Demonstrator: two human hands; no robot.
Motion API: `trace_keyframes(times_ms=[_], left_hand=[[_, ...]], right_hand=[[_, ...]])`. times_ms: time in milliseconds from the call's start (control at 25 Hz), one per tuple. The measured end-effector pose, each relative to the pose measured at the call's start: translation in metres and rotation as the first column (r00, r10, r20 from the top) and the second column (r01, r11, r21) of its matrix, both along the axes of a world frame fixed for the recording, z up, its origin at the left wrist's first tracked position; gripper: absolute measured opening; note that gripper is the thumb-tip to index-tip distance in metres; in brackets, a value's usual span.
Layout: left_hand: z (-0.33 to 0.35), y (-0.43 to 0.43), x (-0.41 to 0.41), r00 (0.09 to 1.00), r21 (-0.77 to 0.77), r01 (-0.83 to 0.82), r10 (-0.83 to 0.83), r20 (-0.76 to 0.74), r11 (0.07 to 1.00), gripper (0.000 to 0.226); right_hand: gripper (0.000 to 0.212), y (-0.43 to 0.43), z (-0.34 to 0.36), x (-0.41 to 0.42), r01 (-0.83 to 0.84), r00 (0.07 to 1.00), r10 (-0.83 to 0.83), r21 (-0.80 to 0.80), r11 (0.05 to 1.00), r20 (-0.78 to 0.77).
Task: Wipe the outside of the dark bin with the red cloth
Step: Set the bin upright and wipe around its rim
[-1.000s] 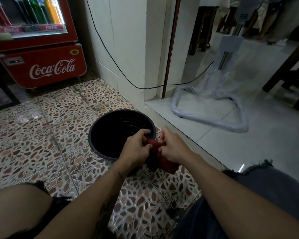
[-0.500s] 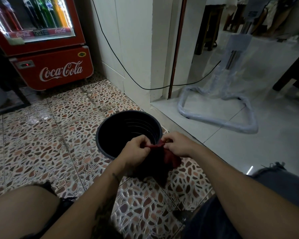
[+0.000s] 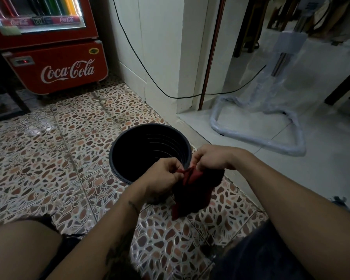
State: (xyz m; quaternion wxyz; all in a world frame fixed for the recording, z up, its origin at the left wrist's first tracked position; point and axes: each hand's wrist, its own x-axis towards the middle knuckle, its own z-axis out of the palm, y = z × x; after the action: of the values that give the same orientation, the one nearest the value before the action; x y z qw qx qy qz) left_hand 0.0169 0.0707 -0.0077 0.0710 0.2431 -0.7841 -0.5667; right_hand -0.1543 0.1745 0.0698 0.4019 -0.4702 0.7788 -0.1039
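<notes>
The dark round bin (image 3: 129, 146) stands upright on the pebble-pattern floor tiles, its open mouth facing up. Just in front of its near-right rim, my left hand (image 3: 162, 176) and my right hand (image 3: 212, 160) both pinch the top edge of the red cloth (image 3: 192, 190). The cloth hangs down between my hands, spread open, its lower end close to the floor. It hides the bin's near-right outer wall. Whether the cloth touches the bin, I cannot tell.
A red Coca-Cola fridge (image 3: 57, 67) stands at the back left. A white wall corner (image 3: 164, 57) with a black cable (image 3: 150, 77) rises behind the bin. A plastic-wrapped fan stand (image 3: 271, 128) rests on pale tiles to the right. My knees frame the bottom.
The cloth was bunched between my hands; it now hangs unfolded and longer. My hands have drawn slightly apart along its top edge.
</notes>
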Motion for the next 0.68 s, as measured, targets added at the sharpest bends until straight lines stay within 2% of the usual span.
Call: trace_keyframes(times_ms=[80, 160, 200, 240, 280, 320, 360, 400, 440, 520, 560, 680], left_hand=[[0.001, -0.009, 0.000, 0.999, 0.091, 0.017, -0.021, 0.049, 0.996, 0.014], [0.004, -0.021, -0.001, 0.990, 0.096, -0.142, 0.139, 0.040, 0.985, 0.022], [0.006, -0.029, 0.000, 0.960, 0.032, -0.278, 0.277, 0.032, 0.960, 0.021], [0.006, -0.035, 0.002, 0.906, -0.106, -0.418, 0.422, 0.022, 0.902, 0.017], [0.005, -0.039, 0.005, 0.847, -0.281, -0.509, 0.531, 0.003, 0.814, 0.017], [0.002, -0.039, 0.009, 0.822, -0.447, -0.514, 0.569, -0.012, 0.733, 0.024], [-0.003, -0.035, 0.011, 0.848, -0.580, -0.429, 0.531, 0.007, 0.693, 0.033], [-0.008, -0.028, 0.011, 0.890, -0.654, -0.268, 0.442, 0.114, 0.708, 0.039], [-0.014, -0.017, 0.009, 0.904, -0.663, -0.076, 0.332, 0.270, 0.745, 0.042], [-0.032, 0.002, 0.009, 0.826, -0.573, 0.233, 0.151, 0.543, 0.786, 0.041], [-0.041, 0.004, 0.011, 0.800, -0.578, 0.287, 0.140, 0.583, 0.764, 0.034], [-0.061, -0.015, 0.014, 0.821, -0.743, 0.286, 0.245, 0.516, 0.606, 0.016]], right_hand=[[0.028, -0.015, 0.000, 0.004, -0.043, 0.998, 0.043, -0.007, 0.999, -0.047], [0.029, -0.038, -0.008, 0.009, -0.011, 0.995, -0.003, -0.148, 0.989, -0.096], [0.029, -0.049, -0.015, 0.011, 0.028, 0.990, -0.061, -0.244, 0.969, -0.130], [0.031, -0.057, -0.021, 0.014, 0.061, 0.972, -0.132, -0.331, 0.942, -0.196], [0.035, -0.062, -0.029, 0.018, 0.066, 0.940, -0.189, -0.393, 0.917, -0.284], [0.039, -0.060, -0.037, 0.021, 0.042, 0.911, -0.202, -0.408, 0.912, -0.360], [0.041, -0.056, -0.046, 0.025, -0.021, 0.892, -0.152, -0.374, 0.927, -0.426], [0.044, -0.046, -0.055, 0.029, -0.114, 0.875, -0.043, -0.291, 0.950, -0.483], [0.048, -0.037, -0.069, 0.030, -0.211, 0.845, 0.085, -0.183, 0.960, -0.528], [0.055, -0.015, -0.101, 0.030, -0.358, 0.757, 0.273, -0.026, 0.933, -0.594], [0.052, -0.009, -0.115, 0.028, -0.395, 0.723, 0.292, -0.027, 0.918, -0.626], [0.034, -0.022, -0.142, 0.015, -0.421, 0.685, 0.204, -0.151, 0.894, -0.700]])
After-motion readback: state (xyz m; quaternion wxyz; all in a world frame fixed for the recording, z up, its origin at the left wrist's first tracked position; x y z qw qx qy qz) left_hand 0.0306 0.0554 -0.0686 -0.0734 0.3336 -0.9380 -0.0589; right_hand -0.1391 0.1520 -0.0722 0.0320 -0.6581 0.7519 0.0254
